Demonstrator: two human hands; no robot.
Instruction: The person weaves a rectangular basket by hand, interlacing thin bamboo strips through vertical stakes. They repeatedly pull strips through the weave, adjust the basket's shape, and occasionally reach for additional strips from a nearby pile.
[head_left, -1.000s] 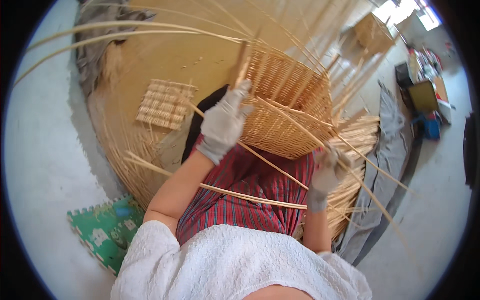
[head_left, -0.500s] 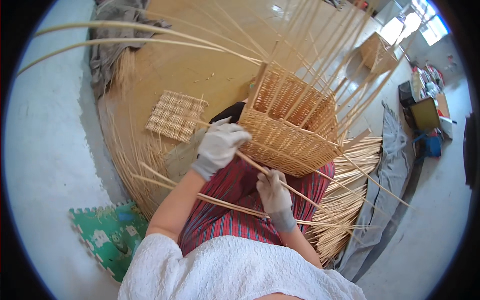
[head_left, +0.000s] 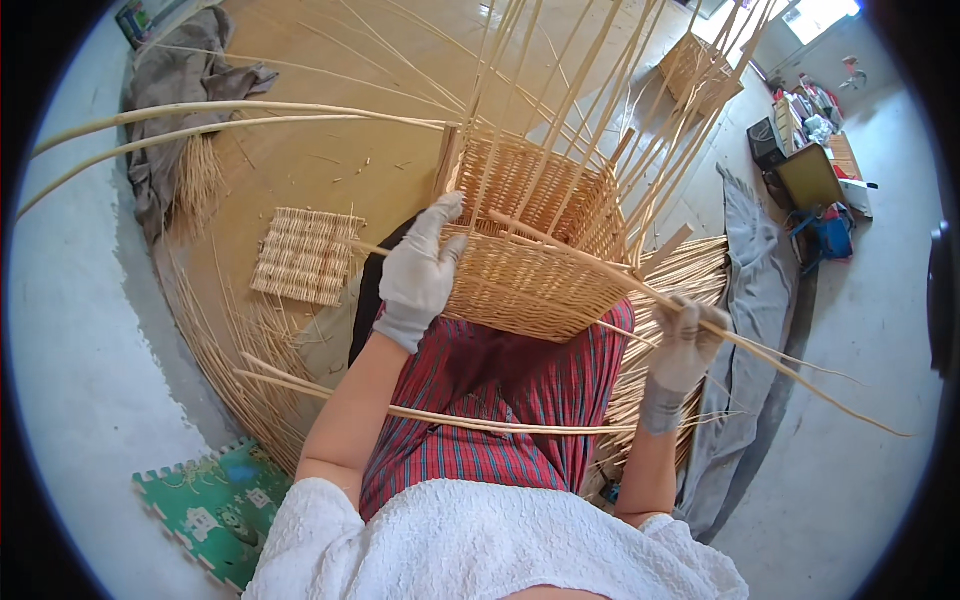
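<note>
A half-woven wicker basket [head_left: 535, 285] rests on my lap, with tall upright stakes [head_left: 560, 95] rising from its walls. My gloved left hand [head_left: 418, 275] is closed on the basket's near left corner, thumb against the front wall. In my gloved right hand [head_left: 683, 350], out to the right, is a long wicker rod [head_left: 600, 262]. Its thick end lies over the basket's near rim; its thin tip trails off to the right. Two other rods [head_left: 480, 425] lie across my striped lap cloth [head_left: 510, 375].
Bundled rods [head_left: 700, 285] lie on the floor to my right, beside a grey cloth [head_left: 755, 330]. To the left are a small woven panel [head_left: 305, 255], loose rods [head_left: 220, 350] and a green foam mat [head_left: 215, 515]. Another basket [head_left: 700, 72] stands far right.
My right hand has swung out to the right and up, carrying the rod from below the basket to its near rim. My left hand has left the rod for the basket corner.
</note>
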